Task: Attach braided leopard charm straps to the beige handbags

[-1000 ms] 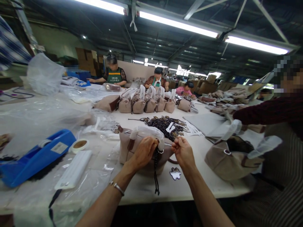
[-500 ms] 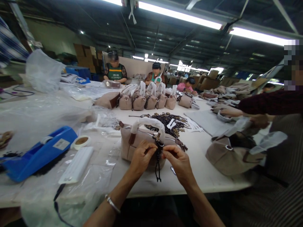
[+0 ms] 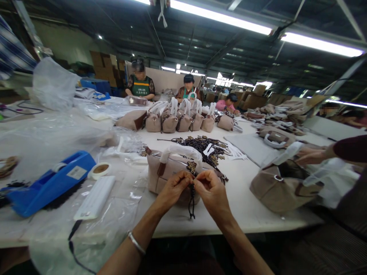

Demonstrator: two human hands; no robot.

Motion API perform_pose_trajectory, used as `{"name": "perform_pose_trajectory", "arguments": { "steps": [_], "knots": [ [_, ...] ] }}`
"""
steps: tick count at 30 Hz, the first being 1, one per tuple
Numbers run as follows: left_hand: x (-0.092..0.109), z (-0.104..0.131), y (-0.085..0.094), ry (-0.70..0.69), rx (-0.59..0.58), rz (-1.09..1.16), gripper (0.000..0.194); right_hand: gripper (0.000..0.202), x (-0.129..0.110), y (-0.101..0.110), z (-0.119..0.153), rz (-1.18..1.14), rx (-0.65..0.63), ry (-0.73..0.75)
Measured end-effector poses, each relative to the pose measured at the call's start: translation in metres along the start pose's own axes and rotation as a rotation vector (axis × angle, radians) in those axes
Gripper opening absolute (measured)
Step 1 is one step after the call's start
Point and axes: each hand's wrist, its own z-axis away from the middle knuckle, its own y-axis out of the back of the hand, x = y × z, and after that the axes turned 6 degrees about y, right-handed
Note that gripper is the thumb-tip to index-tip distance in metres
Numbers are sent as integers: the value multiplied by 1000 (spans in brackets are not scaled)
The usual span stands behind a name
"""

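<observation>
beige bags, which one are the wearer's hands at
The front bag: left hand and right hand pinch at the black cord by its handle. The row of bags stands beyond the dark cord pile; the open bag sits further right.

blue tape disp. (image 3: pixel 48 189) nr tape roll (image 3: pixel 99 176)

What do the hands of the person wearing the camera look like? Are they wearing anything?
The left hand and right hand are bare, with no gloves. A shiny, silver-coloured bangle goes around the left wrist; none shows on the right one. No sleeves show either.
</observation>
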Motion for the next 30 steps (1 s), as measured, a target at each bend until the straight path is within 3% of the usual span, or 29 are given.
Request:
{"name": "perform_pose_trajectory", "arguments": {
  "steps": [9, 20, 24, 27, 30],
  "knots": [
    [-3, -1, 3, 0, -8, -27, 25, 8, -2, 0, -4, 121, -16, 109],
    [3, 1, -3, 4, 90, -352, 19, 14, 5, 1, -3, 368, -150, 362],
    [0, 1, -2, 1, 116, -365, 19, 13, 6, -1, 0, 310, -134, 316],
    [-1, 2, -2, 5, 115, -332, 20, 5, 5, 2, -1, 140, -116, 152],
    [0, 5, -3, -6, 89, -298, 20, 25, 4, 14, -5, -29, -59, -31]
  ]
}}
